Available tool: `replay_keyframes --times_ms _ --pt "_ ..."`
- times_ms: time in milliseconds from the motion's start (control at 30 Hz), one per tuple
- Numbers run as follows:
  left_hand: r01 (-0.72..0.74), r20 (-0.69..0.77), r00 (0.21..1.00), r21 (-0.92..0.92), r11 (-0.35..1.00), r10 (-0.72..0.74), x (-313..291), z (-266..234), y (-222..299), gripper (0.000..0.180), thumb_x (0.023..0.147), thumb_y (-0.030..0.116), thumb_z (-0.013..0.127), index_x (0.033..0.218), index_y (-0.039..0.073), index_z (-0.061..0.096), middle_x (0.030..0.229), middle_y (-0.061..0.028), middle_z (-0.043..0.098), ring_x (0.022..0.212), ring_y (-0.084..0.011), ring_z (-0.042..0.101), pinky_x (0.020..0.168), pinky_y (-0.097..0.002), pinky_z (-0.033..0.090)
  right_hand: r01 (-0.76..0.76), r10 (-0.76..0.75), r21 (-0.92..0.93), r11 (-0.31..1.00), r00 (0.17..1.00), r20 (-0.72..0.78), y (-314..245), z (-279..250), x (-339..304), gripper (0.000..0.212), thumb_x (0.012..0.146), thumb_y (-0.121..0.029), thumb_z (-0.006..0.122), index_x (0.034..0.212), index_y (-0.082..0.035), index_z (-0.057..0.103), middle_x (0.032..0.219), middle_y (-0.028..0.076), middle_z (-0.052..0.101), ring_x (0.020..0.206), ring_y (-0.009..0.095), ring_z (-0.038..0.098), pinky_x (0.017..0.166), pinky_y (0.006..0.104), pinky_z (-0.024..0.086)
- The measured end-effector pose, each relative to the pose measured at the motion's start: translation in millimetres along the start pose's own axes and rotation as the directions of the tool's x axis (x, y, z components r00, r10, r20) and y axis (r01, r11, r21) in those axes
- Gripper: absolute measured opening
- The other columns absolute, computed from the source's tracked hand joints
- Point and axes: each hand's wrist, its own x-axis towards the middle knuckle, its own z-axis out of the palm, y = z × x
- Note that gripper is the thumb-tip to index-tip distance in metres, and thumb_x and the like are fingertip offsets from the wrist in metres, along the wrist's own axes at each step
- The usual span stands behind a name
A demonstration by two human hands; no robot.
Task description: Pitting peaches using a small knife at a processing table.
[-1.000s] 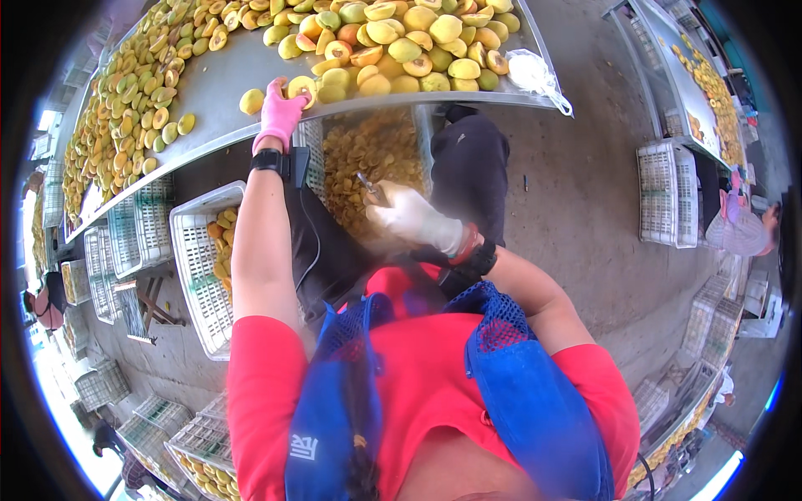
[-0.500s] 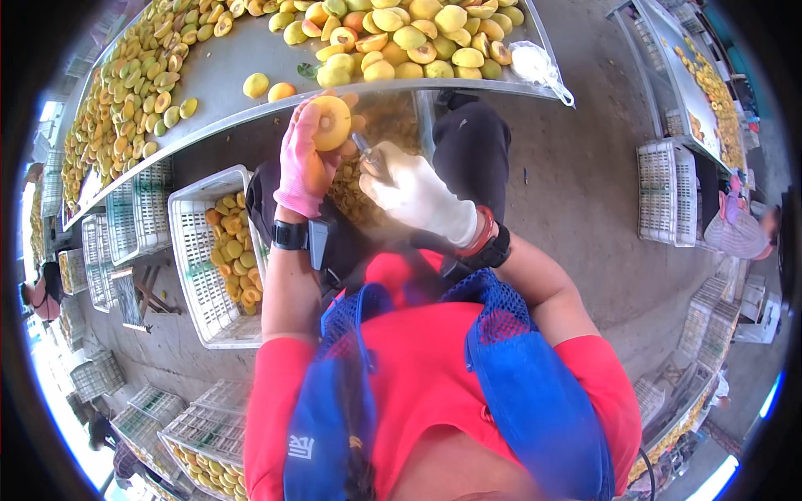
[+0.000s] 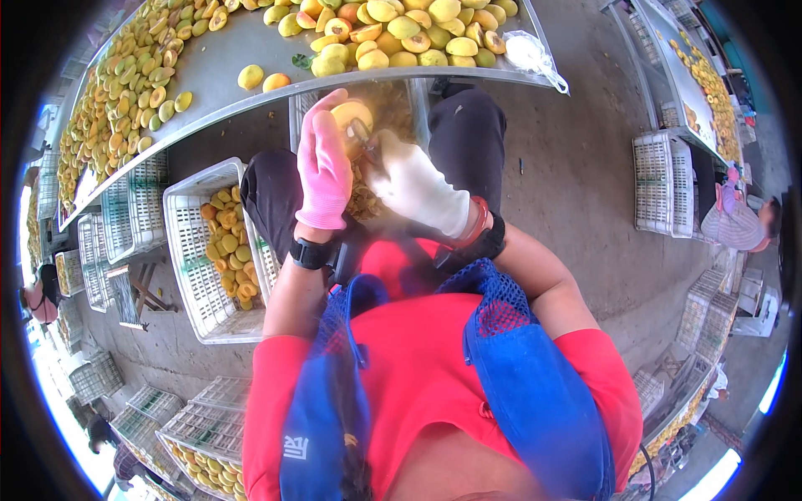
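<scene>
My pink-gloved left hand (image 3: 323,171) cups a yellow peach half (image 3: 352,115), gripped just short of the near edge of the metal worktop (image 3: 225,71); blur hides which way its cut face turns. My right hand (image 3: 418,179), in white fabric, is closed round a slim metal tool (image 3: 361,134), its long axis slanting toward the worktop, tip at the fruit. Below the worktop, my hands partly block a crate of scraps (image 3: 420,104); at the worktop's left front stands a slatted white plastic crate (image 3: 185,250) of rounded halves. A crumpled plastic bag (image 3: 528,54) sits on the worktop's right corner.
</scene>
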Motion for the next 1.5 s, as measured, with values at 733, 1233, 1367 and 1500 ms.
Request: replay_keyframes --times_ms 733,1233,1367,1500 --pt "0.312 0.043 0.948 0.048 0.949 -0.314 0 -10 -2 0.066 0.102 0.058 0.031 0.115 0.0 0.061 0.097 -0.0057 0.064 0.087 -0.0116 0.06 0.08 -0.0249 0.049 0.034 0.004 -0.188 0.982 0.98 0.197 22 3 -11 0.027 0.087 -0.018 0.061 0.096 0.002 0.047 0.065 0.023 0.06 0.064 0.044 0.062 0.056 0.0497 0.049" --pt "0.191 0.086 0.978 -0.005 0.981 -0.19 2 -9 8 0.065 0.104 0.054 0.028 0.121 0.0 0.059 0.103 -0.0066 0.067 0.092 -0.012 0.062 0.081 -0.0239 0.05 0.126 -0.089 -0.332 0.935 0.988 0.123 -7 -14 -3 0.024 0.089 -0.022 0.06 0.094 -0.001 0.049 0.06 0.018 0.06 0.057 0.039 0.062 0.051 0.0475 0.049" --pt "0.227 0.092 0.969 0.039 0.973 -0.229 1 -9 11 0.062 0.104 0.053 0.029 0.117 0.002 0.062 0.098 -0.0045 0.066 0.088 -0.0099 0.059 0.079 -0.0229 0.048 0.103 -0.054 -0.397 0.912 0.99 0.132 -10 -13 -4 0.023 0.088 -0.021 0.059 0.093 -0.001 0.05 0.063 0.017 0.062 0.057 0.038 0.063 0.051 0.0468 0.05" --pt "0.344 0.11 0.927 0.137 0.929 -0.36 4 -13 19 0.08 0.096 0.07 0.027 0.116 0.001 0.062 0.097 -0.0089 0.069 0.081 -0.0136 0.064 0.061 -0.0239 0.051 0.116 -0.03 -0.427 0.897 0.979 0.204 -5 -17 -1 0.021 0.089 -0.02 0.057 0.094 0.0 0.051 0.065 0.016 0.064 0.059 0.037 0.064 0.05 0.0465 0.05"
